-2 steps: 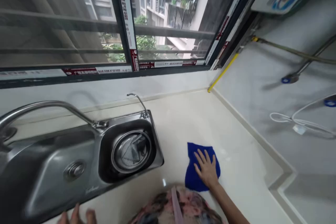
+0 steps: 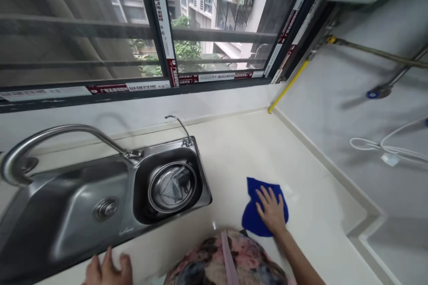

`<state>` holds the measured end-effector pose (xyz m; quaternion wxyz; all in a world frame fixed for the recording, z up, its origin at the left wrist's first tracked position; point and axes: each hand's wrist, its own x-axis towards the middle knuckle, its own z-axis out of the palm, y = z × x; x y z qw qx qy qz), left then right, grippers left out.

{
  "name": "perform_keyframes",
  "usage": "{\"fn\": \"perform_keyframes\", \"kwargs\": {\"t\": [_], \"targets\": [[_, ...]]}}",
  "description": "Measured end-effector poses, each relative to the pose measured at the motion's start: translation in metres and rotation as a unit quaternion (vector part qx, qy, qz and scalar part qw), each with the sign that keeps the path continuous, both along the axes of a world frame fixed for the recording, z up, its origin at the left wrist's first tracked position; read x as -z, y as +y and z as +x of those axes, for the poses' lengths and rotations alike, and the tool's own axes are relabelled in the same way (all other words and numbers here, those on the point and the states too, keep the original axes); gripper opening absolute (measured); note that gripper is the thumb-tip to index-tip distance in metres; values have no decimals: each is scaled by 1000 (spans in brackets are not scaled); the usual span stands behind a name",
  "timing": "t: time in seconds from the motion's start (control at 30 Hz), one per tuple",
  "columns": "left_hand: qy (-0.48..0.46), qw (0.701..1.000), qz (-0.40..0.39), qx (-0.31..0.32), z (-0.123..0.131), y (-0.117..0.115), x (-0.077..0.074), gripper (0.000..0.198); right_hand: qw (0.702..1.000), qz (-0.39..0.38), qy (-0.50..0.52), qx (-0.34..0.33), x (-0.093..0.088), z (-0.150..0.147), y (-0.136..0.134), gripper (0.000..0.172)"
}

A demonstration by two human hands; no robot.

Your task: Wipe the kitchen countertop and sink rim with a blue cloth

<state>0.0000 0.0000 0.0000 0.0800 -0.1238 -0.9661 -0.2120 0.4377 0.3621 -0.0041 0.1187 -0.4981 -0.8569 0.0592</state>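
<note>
On the pale surface (image 2: 230,151), right of the steel sink (image 2: 130,196), a blue cloth (image 2: 252,213) lies under the right hand (image 2: 272,213). This hand's grip is spread, palm down, its fingers apart and pointing away from the body. Between the two arms is a patterned garment (image 2: 207,260). Near the front edge of the sink, the left hand (image 2: 109,271) has its grip spread too, fingers slightly bent and holding nothing visible; whether it touches the surface I cannot tell. A round metal strainer (image 2: 157,191) sits inside the right basin. Behind the basins rise a large curved faucet (image 2: 72,128) and a thinner one. Farther back, a yellow pipe (image 2: 288,87) meets the corner beside the dark-framed window (image 2: 169,69).
</note>
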Motion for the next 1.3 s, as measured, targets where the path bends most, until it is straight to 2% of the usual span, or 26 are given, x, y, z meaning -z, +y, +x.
{"fn": "perform_keyframes", "kwargs": {"t": [0.07, 0.17, 0.27, 0.33, 0.4, 0.47, 0.6, 0.7, 0.77, 0.9, 1.0, 1.1, 1.2, 1.23, 1.3], "targets": [[-3, 1000, -20, -2, -1, 4, -4, 79, 996, 36, 50, 60, 3, 27, 18, 65], [-5, 999, -39, 3, -1, 7, -9, 68, 972, 59, 102, 204, 5, 51, 59, 64], [14, 999, -35, 3, 2, 9, -12, 66, 932, 47, 137, 331, 0, 35, 102, 73], [19, 999, -32, 0, 6, 11, -15, 65, 920, 48, 151, 358, -4, 4, 124, 78], [17, 999, -34, -2, 9, 13, -18, 65, 932, 42, 145, 330, -8, -40, 137, 79], [15, 999, -44, -4, 11, 14, -22, 66, 956, 16, 126, 265, -12, -89, 142, 76], [9, 998, -70, -4, 12, 14, -25, 62, 990, -13, 92, 109, -19, -182, 125, 69], [8, 997, -82, -7, 11, 14, -24, 59, 997, -15, 75, -6, -26, -225, 99, 62], [14, 996, -84, -8, 10, 14, -23, 60, 994, -27, 57, -90, -30, -234, 80, 58], [3, 997, -81, -13, 11, 16, -23, 63, 966, -68, 44, -247, -35, -213, 38, 55], [-7, 997, -80, -14, 11, 17, -25, 62, 931, -97, 60, -346, -33, -177, 5, 52], [-10, 997, -77, -15, 11, 16, -26, 61, 904, -109, 70, -407, -27, -134, -20, 53], [4, 997, -70, -16, 12, 14, -24, 60, 907, -93, 60, -407, -20, -85, -25, 52], [12, 998, -68, -11, 12, 14, -22, 60, 920, -78, 53, -381, -19, -68, -21, 52], [31, 997, -65, 3, 12, 12, -19, 60, 958, -35, 39, -281, -17, -37, -7, 50]]}}
